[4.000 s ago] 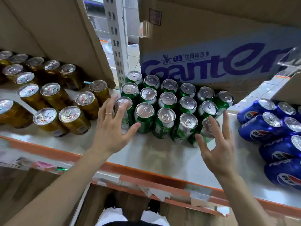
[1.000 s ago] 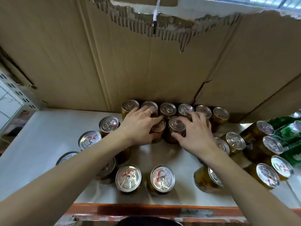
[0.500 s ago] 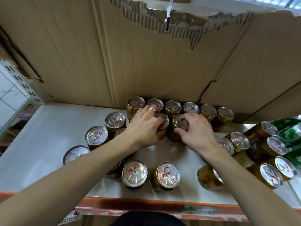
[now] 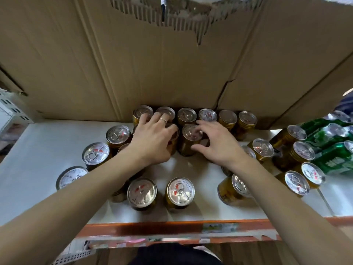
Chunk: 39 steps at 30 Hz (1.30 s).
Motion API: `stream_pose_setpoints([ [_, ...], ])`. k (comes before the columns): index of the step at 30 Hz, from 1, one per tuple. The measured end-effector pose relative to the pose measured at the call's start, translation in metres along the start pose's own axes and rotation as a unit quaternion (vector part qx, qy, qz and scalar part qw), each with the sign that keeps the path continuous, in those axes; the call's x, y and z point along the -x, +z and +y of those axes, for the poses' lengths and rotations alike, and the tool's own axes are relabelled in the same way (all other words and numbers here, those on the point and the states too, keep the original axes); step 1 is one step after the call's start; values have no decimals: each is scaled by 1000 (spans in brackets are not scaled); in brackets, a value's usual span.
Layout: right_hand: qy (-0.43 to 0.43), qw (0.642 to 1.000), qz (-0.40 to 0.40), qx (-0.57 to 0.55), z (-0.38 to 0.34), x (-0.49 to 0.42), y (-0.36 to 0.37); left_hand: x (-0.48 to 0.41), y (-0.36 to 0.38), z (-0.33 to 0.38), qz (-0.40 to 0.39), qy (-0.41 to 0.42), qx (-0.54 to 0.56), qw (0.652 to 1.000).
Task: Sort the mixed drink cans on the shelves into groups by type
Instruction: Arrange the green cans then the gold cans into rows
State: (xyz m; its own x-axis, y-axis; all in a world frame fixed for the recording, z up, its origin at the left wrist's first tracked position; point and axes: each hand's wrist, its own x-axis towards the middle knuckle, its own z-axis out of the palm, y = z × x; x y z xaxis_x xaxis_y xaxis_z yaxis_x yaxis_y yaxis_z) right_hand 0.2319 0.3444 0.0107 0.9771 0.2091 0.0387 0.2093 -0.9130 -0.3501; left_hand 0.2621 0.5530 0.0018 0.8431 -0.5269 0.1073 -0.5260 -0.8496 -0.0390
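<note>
Several gold cans with silver lids stand on the white shelf (image 4: 34,150). A row of them (image 4: 227,117) lines the cardboard back wall. My left hand (image 4: 152,138), wearing a ring, lies over a gold can (image 4: 174,139) in the second row, fingers wrapped on it. My right hand (image 4: 215,144) cups another gold can (image 4: 190,139) beside it, thumb at its front and fingers over its lid. Two gold cans (image 4: 180,191) stand near the front edge. Green cans (image 4: 336,155) are grouped at the far right.
Torn cardboard (image 4: 172,54) forms the back wall and hangs overhead. The shelf's orange front rail (image 4: 172,229) runs along the bottom. More gold cans (image 4: 95,153) stand at the left under my forearm, and others (image 4: 297,182) at the right.
Four seconds ago my hands hovered at the green cans; the view has since swung left to the gold cans. Over the last second both hands stay on the two middle cans, pushing them slightly back.
</note>
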Motion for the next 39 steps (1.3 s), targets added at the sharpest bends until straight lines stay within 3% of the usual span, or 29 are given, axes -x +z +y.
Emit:
stream_pose_setpoints([
  [5,43,998,24,40,30,31,-32,-13,-1,29,28,14,21,999],
  [8,83,993,-19,87,53,48,-51,-24,-7,55,35,37,58,997],
  [11,95,983,-86,128,72,61,-61,-41,-11,82,5,67,77,995],
  [16,62,985,-120,109,88,72,-67,-60,-5,110,-53,89,105,989],
  [23,20,991,-86,96,98,66,-61,-68,-3,102,-25,13,113,993],
  [27,24,991,-99,87,109,62,-55,-68,4,101,-3,18,105,994],
  [33,-7,992,-42,118,103,43,-55,-61,12,102,42,6,121,992],
  [39,32,991,-13,127,104,33,-52,-59,14,100,81,27,96,992],
])
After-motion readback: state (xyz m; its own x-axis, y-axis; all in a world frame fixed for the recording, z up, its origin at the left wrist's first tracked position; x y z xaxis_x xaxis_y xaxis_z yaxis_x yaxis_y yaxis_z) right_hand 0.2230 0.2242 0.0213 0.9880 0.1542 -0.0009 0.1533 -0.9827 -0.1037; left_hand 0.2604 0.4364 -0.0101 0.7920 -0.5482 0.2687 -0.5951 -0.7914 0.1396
